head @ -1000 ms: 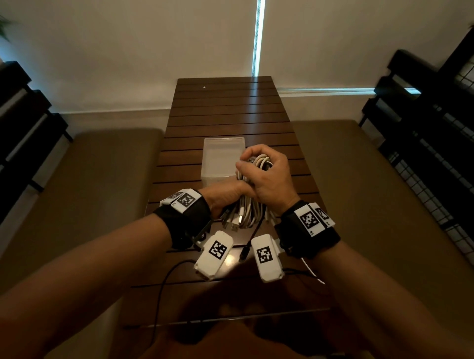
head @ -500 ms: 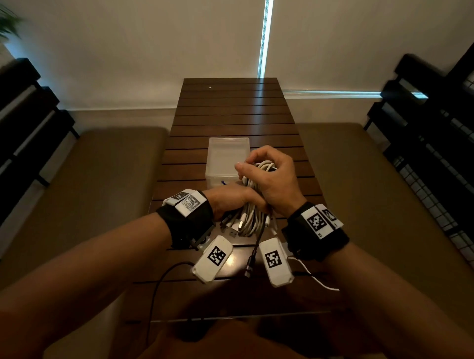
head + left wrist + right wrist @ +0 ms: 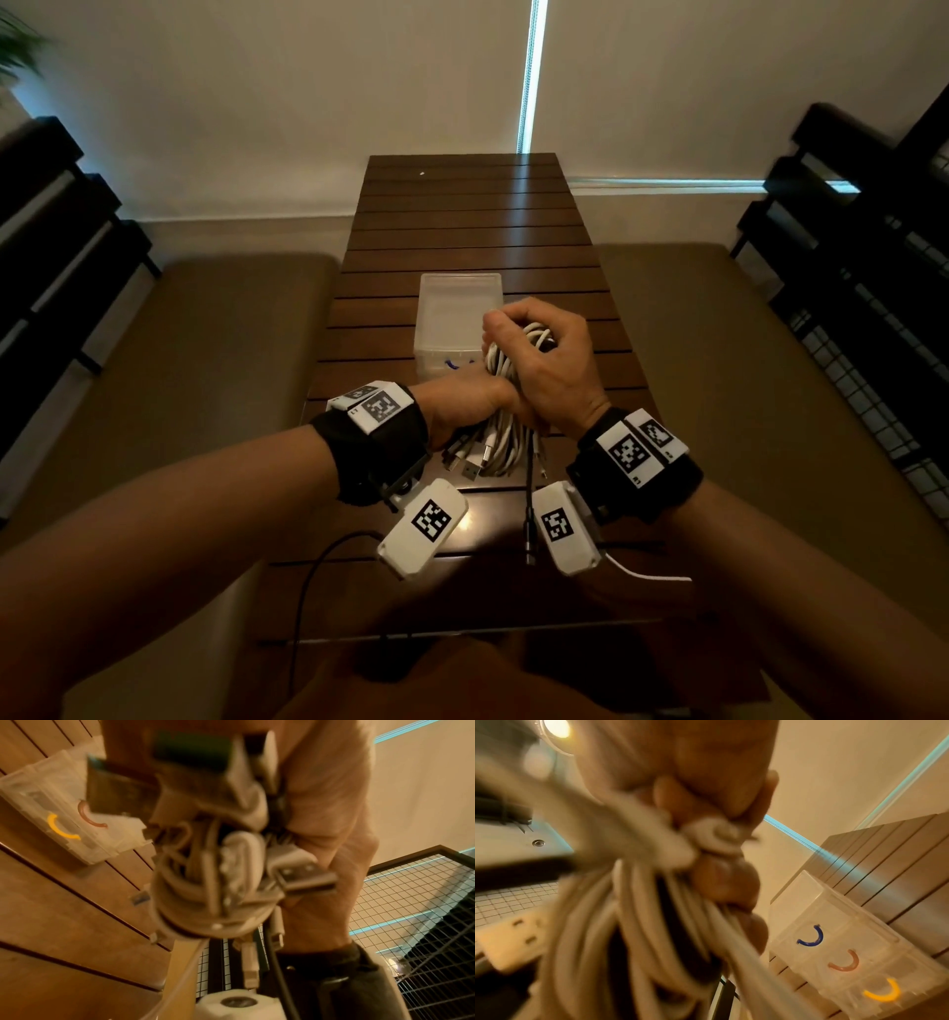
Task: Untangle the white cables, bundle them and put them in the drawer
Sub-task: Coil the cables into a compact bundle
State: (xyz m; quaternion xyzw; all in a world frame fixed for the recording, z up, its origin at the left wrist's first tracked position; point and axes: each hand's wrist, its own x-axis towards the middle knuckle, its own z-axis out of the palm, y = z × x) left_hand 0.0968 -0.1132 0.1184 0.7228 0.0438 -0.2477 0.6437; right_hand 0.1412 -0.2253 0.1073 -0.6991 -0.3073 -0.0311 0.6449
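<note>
Both hands hold a coiled bundle of white cables (image 3: 500,406) upright over the wooden table (image 3: 462,226). My left hand (image 3: 470,406) grips the bundle's lower part, where plug ends (image 3: 470,465) hang out. My right hand (image 3: 539,354) curls round the upper loops, thumb and fingers pinching a strand at the top. The bundle (image 3: 213,882) fills the blurred left wrist view with USB plugs (image 3: 306,878) sticking out. In the right wrist view, fingers (image 3: 723,880) pinch a cable loop (image 3: 713,835). A clear plastic drawer unit (image 3: 457,318) stands just behind the hands.
The drawer unit (image 3: 847,953) has blue, red and yellow handles, all drawers closed. A black cable (image 3: 529,493) hangs from the bundle to the table. Cushioned benches (image 3: 205,370) flank the table. Black wire-grid racks (image 3: 873,288) stand at the right, dark shelving at the left.
My right hand has shifted slightly up and to the left on top of the bundle, working a strand. The left hand keeps its grip low on the bundle.
</note>
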